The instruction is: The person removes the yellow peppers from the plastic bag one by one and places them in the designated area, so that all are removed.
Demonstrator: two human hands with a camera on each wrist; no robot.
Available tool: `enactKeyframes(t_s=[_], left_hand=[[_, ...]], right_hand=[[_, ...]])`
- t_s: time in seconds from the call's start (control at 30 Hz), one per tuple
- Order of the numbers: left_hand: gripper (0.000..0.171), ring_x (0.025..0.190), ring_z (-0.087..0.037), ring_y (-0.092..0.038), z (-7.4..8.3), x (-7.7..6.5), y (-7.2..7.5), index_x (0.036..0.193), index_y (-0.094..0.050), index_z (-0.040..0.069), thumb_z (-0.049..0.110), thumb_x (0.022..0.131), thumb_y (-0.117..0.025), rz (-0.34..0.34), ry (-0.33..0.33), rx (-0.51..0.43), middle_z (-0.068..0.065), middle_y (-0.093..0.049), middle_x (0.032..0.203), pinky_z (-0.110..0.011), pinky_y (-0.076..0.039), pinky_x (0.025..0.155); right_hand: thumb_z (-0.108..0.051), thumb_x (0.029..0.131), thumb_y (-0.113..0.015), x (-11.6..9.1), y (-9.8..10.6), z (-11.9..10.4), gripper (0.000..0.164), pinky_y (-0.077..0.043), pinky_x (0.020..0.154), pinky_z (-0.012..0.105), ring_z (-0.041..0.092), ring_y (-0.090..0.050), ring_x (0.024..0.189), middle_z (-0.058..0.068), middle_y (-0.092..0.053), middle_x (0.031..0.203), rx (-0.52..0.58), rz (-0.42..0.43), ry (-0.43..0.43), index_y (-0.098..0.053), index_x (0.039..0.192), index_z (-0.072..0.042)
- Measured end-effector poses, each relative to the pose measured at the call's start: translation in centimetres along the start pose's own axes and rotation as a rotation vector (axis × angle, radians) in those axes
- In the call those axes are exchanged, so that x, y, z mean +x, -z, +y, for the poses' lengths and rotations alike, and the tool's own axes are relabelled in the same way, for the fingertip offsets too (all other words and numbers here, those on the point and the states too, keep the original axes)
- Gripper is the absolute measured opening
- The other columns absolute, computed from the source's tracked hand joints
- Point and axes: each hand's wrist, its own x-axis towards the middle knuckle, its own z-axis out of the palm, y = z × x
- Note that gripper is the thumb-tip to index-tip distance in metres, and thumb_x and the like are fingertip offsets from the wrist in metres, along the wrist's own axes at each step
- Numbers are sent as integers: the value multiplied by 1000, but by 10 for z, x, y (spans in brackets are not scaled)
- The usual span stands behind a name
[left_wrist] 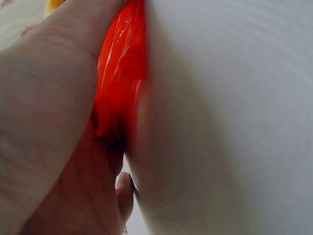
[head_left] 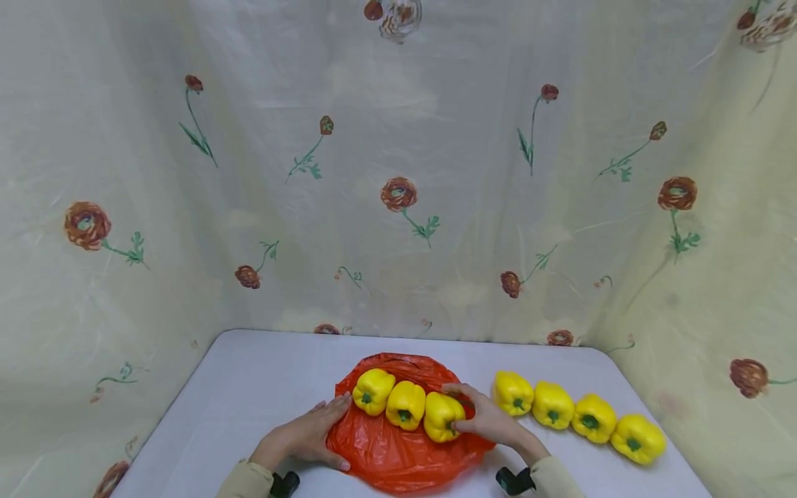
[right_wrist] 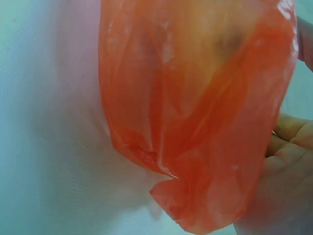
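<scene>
Three yellow bell peppers sit in a row on a spread red plastic bag (head_left: 392, 463): a left one (head_left: 372, 391), a middle one (head_left: 406, 404) and a right one (head_left: 442, 417). My right hand (head_left: 488, 418) grips the right pepper, thumb at its near side and fingers at its far side. Against the bag's left edge rests my left hand (head_left: 311, 432), its fingers extended and thumb spread toward the near side. In the left wrist view the bag (left_wrist: 124, 63) shows beside the palm. The bag (right_wrist: 195, 147) covers much of the right wrist view, with the right hand (right_wrist: 288, 176) partly behind it.
Several more yellow bell peppers (head_left: 553, 406) stand in a slanting row on the white table (head_left: 249, 373), right of the bag. A flower-printed curtain (head_left: 461, 277) surrounds the table at the back and sides.
</scene>
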Motion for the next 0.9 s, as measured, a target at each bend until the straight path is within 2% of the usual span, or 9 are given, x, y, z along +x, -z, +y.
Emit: enactKeyframes(t_s=[0.17, 0.4, 0.7, 0.9], left_hand=[[118, 149, -25, -19, 1, 0, 1, 155, -19, 13, 67, 67, -75, -2, 5, -8, -5, -19, 162, -55, -14, 120], [117, 149, -26, -19, 5, -2, 3, 155, -19, 12, 65, 67, -76, -3, 8, -18, -6, -19, 162, -56, -14, 120], [116, 149, -26, -18, 4, -3, 2, 155, -20, 11, 66, 67, -75, -2, 0, -11, -6, -19, 162, -55, -13, 120], [117, 149, -25, -18, 2, -1, 0, 155, -20, 12, 67, 67, -75, -1, 4, -9, -6, -19, 162, -55, -13, 120]], right_hand=[[-20, 82, -76, 0, -1, 2, 62, -37, 107, 61, 32, -42, 129, 8, -48, 144, -2, 6, 4, -48, 138, -17], [-22, 81, -78, 0, -2, 7, 70, -42, 105, 58, 33, -42, 128, 10, -45, 145, 13, -11, -30, -43, 141, -17], [-24, 81, -77, 2, -2, 12, 72, -41, 106, 57, 31, -46, 122, 17, -44, 144, -12, -40, -61, -41, 142, -12], [-24, 82, -75, 5, -2, 12, 74, -41, 106, 56, 28, -48, 119, 15, -48, 141, 15, -66, -70, -38, 144, -8]])
